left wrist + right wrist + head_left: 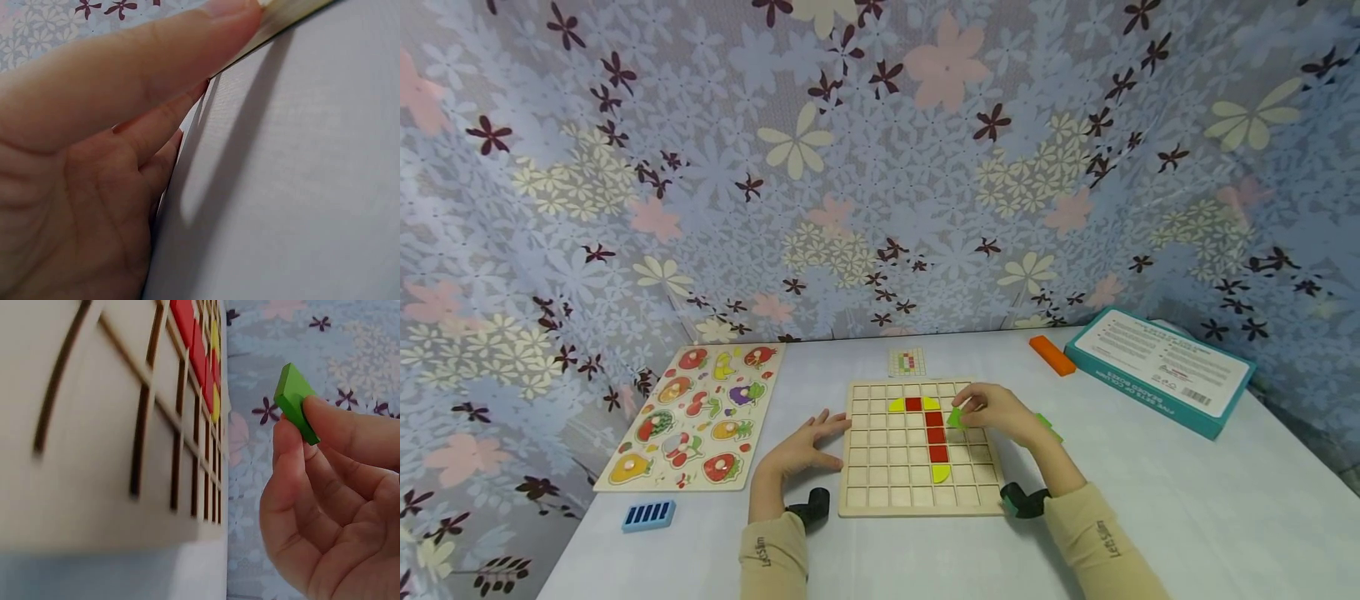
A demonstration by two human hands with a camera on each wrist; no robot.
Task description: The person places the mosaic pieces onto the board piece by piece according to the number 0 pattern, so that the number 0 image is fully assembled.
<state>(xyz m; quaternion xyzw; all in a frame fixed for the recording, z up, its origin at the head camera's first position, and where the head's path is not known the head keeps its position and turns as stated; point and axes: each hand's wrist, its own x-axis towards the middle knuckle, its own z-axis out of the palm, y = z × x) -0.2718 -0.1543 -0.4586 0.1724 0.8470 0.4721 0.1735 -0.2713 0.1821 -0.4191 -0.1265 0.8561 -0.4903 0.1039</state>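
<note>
A wooden grid board (880, 501) lies on the white table. Set in its cells are several red square tiles (938, 453) in a line, with a red tile and yellow rounded tiles (941, 474) at the ends. My right hand (1003, 414) pinches a small green tile (294, 397) between thumb and fingers, just over the cells right of the red line. With fingers spread, my left hand (801, 447) rests at the board's left edge; in the left wrist view its thumb (144, 65) reaches to the board's side.
Behind the board lies a small pattern card (907, 362). A fruit puzzle board (692, 417) and a blue slotted block (649, 516) are at left. More green pieces (1049, 427) show beyond my right forearm. An orange block (1052, 356) and a teal box (1157, 367) lie back right.
</note>
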